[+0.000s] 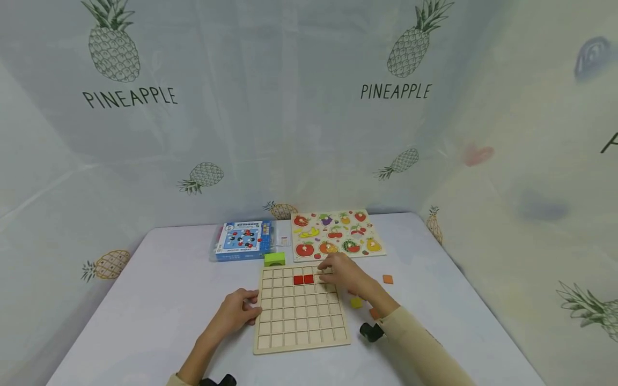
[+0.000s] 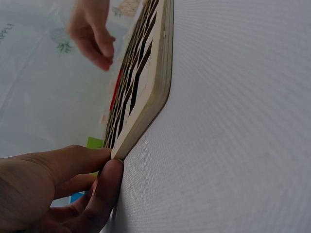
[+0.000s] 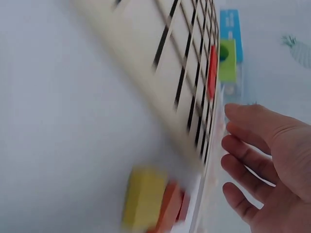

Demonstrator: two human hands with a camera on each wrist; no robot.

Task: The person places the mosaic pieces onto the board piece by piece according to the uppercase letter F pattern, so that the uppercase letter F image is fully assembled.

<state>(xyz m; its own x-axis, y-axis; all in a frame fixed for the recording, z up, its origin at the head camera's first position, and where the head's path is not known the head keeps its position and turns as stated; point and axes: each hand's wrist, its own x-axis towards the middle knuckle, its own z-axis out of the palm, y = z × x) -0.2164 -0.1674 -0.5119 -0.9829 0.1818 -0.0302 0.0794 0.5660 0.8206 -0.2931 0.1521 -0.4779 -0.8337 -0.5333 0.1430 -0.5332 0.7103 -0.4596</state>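
Note:
A pale wooden grid board (image 1: 295, 324) lies on the white table, with two red square tiles (image 1: 298, 280) side by side in its second row from the far edge. My left hand (image 1: 235, 311) pinches the board's left edge between thumb and fingers, as the left wrist view shows at the rim (image 2: 154, 99). Over the board's far right corner hovers my right hand (image 1: 344, 272), just right of the red tiles. Its fingers are loosely bent, and nothing shows between them in the right wrist view.
Loose orange (image 1: 388, 279) and yellow (image 1: 356, 303) tiles lie right of the board, some partly under my right forearm. Behind the board are a green block (image 1: 274, 259), a blue box (image 1: 243, 240) and a fruit puzzle board (image 1: 338, 234). A patterned curtain hangs behind the table.

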